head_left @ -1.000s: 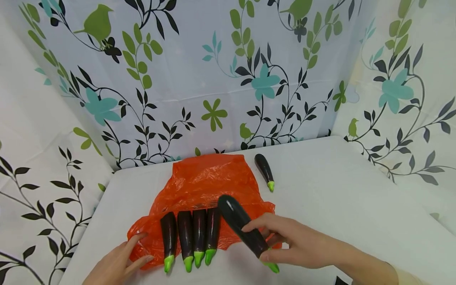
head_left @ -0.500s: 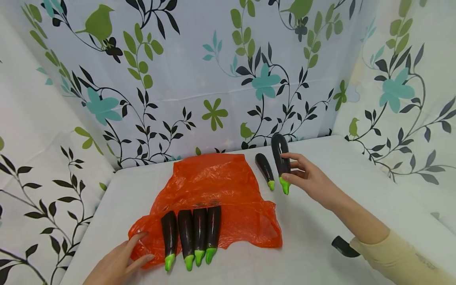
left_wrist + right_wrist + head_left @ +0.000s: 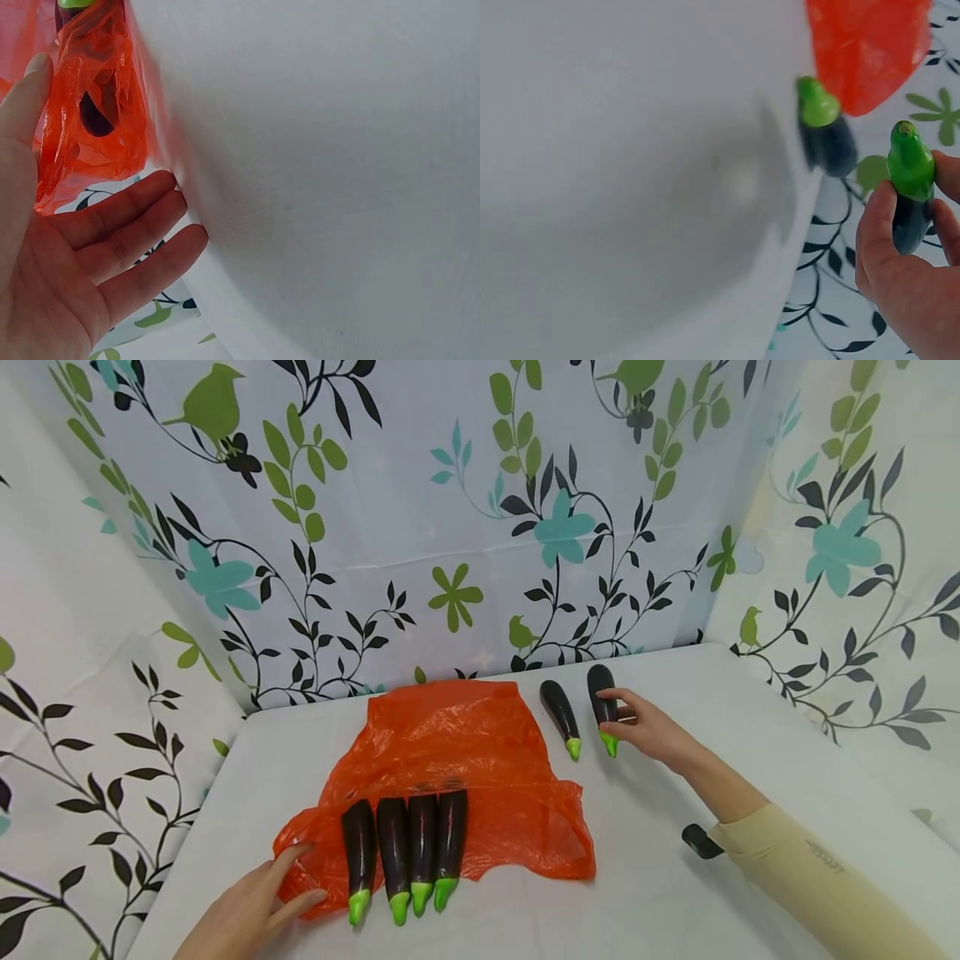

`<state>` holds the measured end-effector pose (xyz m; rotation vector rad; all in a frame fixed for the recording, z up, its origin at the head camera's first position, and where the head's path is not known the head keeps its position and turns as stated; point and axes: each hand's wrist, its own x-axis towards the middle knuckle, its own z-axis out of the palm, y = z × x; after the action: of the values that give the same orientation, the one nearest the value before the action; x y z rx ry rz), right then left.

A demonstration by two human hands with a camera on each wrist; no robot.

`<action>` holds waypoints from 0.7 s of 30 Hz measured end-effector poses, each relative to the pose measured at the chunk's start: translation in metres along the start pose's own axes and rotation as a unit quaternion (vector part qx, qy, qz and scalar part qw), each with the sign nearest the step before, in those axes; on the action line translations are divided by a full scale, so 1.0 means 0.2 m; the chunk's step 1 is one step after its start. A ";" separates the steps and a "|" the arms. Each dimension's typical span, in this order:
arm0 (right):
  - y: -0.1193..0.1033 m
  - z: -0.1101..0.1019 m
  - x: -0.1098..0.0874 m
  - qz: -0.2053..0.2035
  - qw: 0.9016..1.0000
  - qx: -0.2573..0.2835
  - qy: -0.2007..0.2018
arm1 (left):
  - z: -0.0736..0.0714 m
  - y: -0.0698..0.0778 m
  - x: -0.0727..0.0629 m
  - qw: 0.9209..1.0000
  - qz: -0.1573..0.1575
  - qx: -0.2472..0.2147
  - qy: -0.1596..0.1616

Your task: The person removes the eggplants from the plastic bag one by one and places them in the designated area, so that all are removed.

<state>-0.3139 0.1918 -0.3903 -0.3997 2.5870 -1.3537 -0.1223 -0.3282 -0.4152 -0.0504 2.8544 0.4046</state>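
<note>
My right hand (image 3: 651, 727) pinches a dark eggplant (image 3: 602, 683) with a green stem end, at the back right of the table. In the right wrist view, the thumb and fingers hold this eggplant near its green cap (image 3: 910, 166). A second eggplant (image 3: 559, 708) lies just left of it. Several more eggplants (image 3: 393, 847) lie side by side on an orange plastic bag (image 3: 525, 827), green ends toward me. At the bag's left edge rests my left hand (image 3: 243, 902), thumb and index finger spread on the film. The left wrist view shows its other fingers (image 3: 139, 240) extended, holding nothing.
A white cloth covers the table (image 3: 600, 893). A small black object (image 3: 702, 842) shows beside the right sleeve (image 3: 810, 860). Patterned curtains (image 3: 375, 543) with leaves and birds stand along the back and both sides.
My right hand has carried its eggplant from over the bag's right part to the back right, beside the lone eggplant, and lowered it. The left hand stays at the bag's edge.
</note>
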 end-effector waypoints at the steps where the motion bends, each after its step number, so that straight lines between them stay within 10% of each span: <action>1: 0.02 0.01 0.02 0.004 1.000 -0.008 -0.003 | 0.00 0.00 0.00 1.000 0.001 0.002 0.000; 21: 0.17 0.12 0.18 0.019 0.997 -0.069 0.004 | 0.00 0.00 0.00 1.000 0.007 0.002 0.006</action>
<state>-0.3454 0.1805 -0.4324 -0.3644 2.6885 -1.1715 -0.1217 -0.3273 -0.4149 -0.0327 2.8696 0.4016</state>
